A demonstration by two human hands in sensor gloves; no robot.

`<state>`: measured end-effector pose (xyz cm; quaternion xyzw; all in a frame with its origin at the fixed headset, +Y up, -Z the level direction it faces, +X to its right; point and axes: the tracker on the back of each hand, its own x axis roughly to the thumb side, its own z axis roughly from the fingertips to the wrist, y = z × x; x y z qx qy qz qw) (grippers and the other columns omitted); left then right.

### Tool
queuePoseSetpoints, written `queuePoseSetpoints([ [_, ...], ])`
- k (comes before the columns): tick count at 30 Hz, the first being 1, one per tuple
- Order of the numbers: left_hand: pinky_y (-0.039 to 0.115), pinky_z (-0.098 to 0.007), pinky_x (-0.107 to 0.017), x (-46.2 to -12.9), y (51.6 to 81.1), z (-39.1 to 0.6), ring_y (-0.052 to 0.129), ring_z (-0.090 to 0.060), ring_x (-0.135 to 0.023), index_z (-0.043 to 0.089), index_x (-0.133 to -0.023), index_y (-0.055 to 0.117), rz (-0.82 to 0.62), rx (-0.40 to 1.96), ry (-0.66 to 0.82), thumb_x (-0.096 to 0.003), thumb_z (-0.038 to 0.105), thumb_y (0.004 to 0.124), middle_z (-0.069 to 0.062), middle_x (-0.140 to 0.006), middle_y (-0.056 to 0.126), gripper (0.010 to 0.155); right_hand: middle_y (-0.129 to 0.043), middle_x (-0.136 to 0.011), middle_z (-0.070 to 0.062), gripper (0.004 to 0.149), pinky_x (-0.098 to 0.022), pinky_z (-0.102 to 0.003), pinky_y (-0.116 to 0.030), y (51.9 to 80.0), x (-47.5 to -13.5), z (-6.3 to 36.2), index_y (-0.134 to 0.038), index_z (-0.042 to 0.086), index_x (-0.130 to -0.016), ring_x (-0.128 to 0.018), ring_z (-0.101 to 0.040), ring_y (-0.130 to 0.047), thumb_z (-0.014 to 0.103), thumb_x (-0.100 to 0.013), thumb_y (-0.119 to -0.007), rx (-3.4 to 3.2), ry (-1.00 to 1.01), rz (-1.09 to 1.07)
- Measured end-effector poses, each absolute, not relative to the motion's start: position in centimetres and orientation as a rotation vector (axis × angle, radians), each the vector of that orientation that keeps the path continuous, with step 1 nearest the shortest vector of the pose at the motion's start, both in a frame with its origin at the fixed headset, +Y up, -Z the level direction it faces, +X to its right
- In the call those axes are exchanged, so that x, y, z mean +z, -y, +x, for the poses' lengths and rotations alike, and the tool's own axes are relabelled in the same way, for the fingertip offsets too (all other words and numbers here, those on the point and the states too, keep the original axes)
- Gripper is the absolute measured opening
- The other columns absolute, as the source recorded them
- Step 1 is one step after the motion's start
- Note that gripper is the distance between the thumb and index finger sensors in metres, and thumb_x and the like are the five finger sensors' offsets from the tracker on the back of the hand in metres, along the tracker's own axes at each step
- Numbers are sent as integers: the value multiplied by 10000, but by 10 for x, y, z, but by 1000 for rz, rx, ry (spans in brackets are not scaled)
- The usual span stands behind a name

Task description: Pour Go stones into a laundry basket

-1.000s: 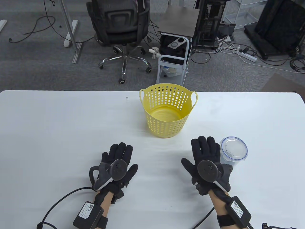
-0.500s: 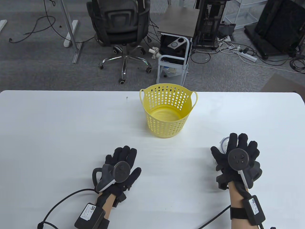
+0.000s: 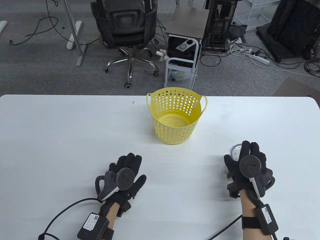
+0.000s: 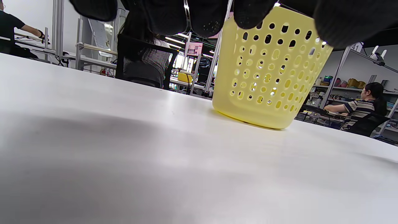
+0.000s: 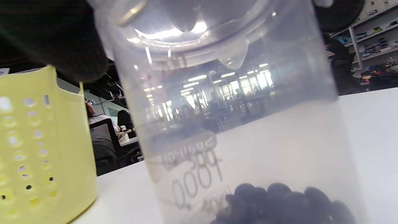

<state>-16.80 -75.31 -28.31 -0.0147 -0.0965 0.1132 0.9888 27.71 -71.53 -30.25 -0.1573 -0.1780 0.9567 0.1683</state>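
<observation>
Clear plastic jar w/ black Go stones at bottom stands upright on table, right of yellow basket. Right hand wraps over jar top; left hand flat, fingers spread, holding nothing.

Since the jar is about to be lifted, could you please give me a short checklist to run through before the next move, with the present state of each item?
1. Right hand on the clear jar: ok; it covers the top, thumb on the near side.
2. Grip firm enough to lift: cannot tell.
3. Lid off for pouring: not ok; it appears to be on.
4. Go stones inside: ok; dark stones lie at the bottom.
5. Yellow basket upright, mouth open, nothing seen inside: ok.
6. Left hand free to help with the lid: ok; it holds nothing, fingers extended.
</observation>
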Motion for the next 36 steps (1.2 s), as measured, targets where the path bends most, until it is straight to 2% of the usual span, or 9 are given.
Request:
queuePoseSetpoints([
  [9, 485, -664, -741, -284, 753, -169, 504, -313, -1144, 423, -1109, 381, -26, 230, 194, -431, 743, 703, 54, -1240, 394, 817, -555, -1098, -182, 929, -564, -726, -711, 699, -286, 213, -576, 173, -1031, -838, -678, -720, 693, -349, -934, 2746, 627, 5],
  [16, 488, -666, -739, -285, 753, -170, 513, -318, -1140, 421, -1110, 387, -26, 234, 186, -433, 741, 704, 43, -1239, 401, 813, -540, -1106, -185, 948, -560, -708, -741, 700, -265, 148, -574, 171, -1030, -830, -661, -757, 712, -334, -922, 2762, 575, 479],
  [24, 488, -666, -739, -287, 753, -172, 518, -317, -1138, 420, -1109, 390, -27, 238, 181, -432, 741, 705, 46, -1239, 400, 813, -522, -1110, -205, 953, -559, -711, -737, 706, -246, 108, -566, 158, -1033, -829, -666, -752, 713, -339, -911, 2663, 441, 647],
  [36, 499, -666, -736, -288, 752, -173, 530, -326, -1131, 406, -1112, 414, -19, 254, 176, -433, 744, 698, 5, -1235, 410, 811, -511, -1111, -198, 944, -582, -704, -708, 722, -235, 83, -559, 162, -1031, -857, -647, -719, 718, -344, -891, 2653, 424, 794],
])
